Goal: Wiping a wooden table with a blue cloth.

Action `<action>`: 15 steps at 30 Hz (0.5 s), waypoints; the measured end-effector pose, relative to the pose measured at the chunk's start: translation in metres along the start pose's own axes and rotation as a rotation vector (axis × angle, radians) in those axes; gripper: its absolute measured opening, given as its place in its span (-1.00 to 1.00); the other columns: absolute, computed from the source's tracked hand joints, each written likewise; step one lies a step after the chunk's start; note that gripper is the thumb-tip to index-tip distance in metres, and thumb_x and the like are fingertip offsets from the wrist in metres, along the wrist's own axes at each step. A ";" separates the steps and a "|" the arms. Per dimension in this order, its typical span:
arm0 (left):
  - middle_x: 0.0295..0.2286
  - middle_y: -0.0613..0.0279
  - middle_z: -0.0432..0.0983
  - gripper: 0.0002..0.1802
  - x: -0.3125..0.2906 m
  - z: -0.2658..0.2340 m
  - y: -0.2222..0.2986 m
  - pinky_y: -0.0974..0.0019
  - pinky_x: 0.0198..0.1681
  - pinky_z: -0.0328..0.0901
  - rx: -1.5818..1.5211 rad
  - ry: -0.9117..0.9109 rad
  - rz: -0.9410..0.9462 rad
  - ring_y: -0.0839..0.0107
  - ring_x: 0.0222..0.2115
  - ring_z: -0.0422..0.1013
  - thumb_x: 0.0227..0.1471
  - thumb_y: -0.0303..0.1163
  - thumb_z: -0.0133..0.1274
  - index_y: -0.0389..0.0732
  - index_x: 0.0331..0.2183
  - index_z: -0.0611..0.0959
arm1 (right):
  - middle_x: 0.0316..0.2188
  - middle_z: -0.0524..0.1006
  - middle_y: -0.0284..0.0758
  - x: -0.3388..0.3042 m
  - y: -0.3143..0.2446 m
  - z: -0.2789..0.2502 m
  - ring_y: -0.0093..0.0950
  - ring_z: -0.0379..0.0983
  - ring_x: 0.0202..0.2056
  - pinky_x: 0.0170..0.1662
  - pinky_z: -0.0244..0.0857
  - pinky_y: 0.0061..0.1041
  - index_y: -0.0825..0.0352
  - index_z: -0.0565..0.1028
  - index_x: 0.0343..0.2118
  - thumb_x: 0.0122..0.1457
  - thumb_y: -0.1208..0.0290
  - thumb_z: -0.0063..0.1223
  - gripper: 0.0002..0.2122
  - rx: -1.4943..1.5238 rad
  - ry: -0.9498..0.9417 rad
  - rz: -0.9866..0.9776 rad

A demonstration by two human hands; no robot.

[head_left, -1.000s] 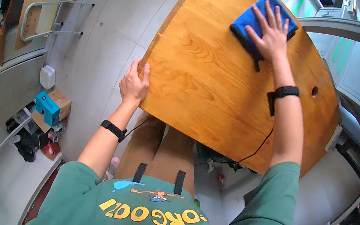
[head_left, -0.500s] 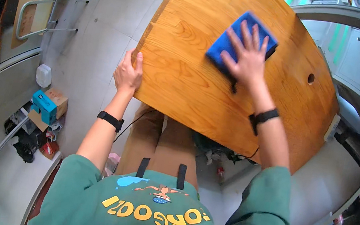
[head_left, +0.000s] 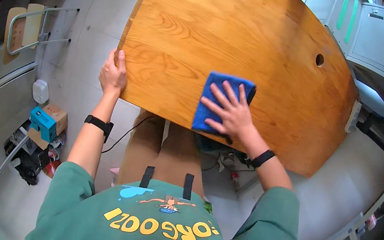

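Observation:
A folded blue cloth (head_left: 204, 103) lies on the wooden tabletop (head_left: 178, 43), close to its near edge. My right hand (head_left: 231, 111) rests flat on top of the cloth, fingers spread. At the table's near left corner my left hand (head_left: 113, 74) grips the edge, thumb on top and the other fingers over the side. Part of the cloth is hidden beneath my right palm.
A round hole (head_left: 319, 60) pierces the tabletop at the right. Pale cabinets (head_left: 374, 38) stand beyond it. On the left are a folding chair (head_left: 32, 29), a blue box (head_left: 44, 123) and a white plastic container (head_left: 41, 91). A thin black cable (head_left: 126, 132) hangs by my legs.
My right hand has moved the cloth toward me and slightly left, from mid-table to near the front edge. My left hand keeps its hold on the corner. The whole view has shifted a little.

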State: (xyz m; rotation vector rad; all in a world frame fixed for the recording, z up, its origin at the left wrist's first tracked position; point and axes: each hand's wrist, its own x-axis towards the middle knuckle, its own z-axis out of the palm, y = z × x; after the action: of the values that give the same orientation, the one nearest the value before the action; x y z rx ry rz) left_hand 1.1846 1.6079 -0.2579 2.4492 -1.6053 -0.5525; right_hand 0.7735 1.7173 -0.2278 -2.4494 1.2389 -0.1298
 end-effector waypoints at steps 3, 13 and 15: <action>-0.10 -0.15 0.69 -0.34 0.002 0.004 -0.006 -0.15 -0.02 0.41 -0.007 0.044 0.029 -0.21 -0.05 0.56 0.39 0.24 -0.22 -0.06 0.12 0.62 | 0.52 0.20 -0.34 0.030 0.042 -0.023 -0.14 -0.04 0.54 0.52 -0.46 0.24 -0.21 0.47 0.35 0.22 -0.27 0.09 -0.37 -0.034 0.071 0.071; -0.07 -0.17 0.67 -0.31 0.002 -0.001 0.000 -0.13 0.01 0.41 0.007 0.004 0.001 -0.22 -0.02 0.55 0.39 0.23 -0.22 -0.13 0.10 0.63 | 0.57 0.02 -0.39 0.127 0.237 -0.055 -0.07 -0.10 0.54 0.47 -0.30 0.37 -0.31 0.27 0.46 0.27 -0.35 0.01 -0.30 -0.315 0.484 0.412; -0.10 -0.17 0.68 -0.32 0.001 -0.004 0.004 -0.14 -0.01 0.41 -0.018 -0.024 0.003 -0.23 -0.04 0.56 0.39 0.23 -0.21 -0.14 0.08 0.64 | 0.58 0.00 -0.38 0.137 0.265 -0.061 -0.08 -0.13 0.55 0.48 -0.35 0.35 -0.33 0.18 0.49 0.29 -0.44 -0.15 -0.27 -0.351 0.494 0.513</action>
State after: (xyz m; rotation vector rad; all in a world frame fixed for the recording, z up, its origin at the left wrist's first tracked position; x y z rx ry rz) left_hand 1.1832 1.6050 -0.2526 2.4358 -1.6060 -0.5960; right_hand 0.6413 1.4494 -0.2858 -2.3523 2.2307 -0.4218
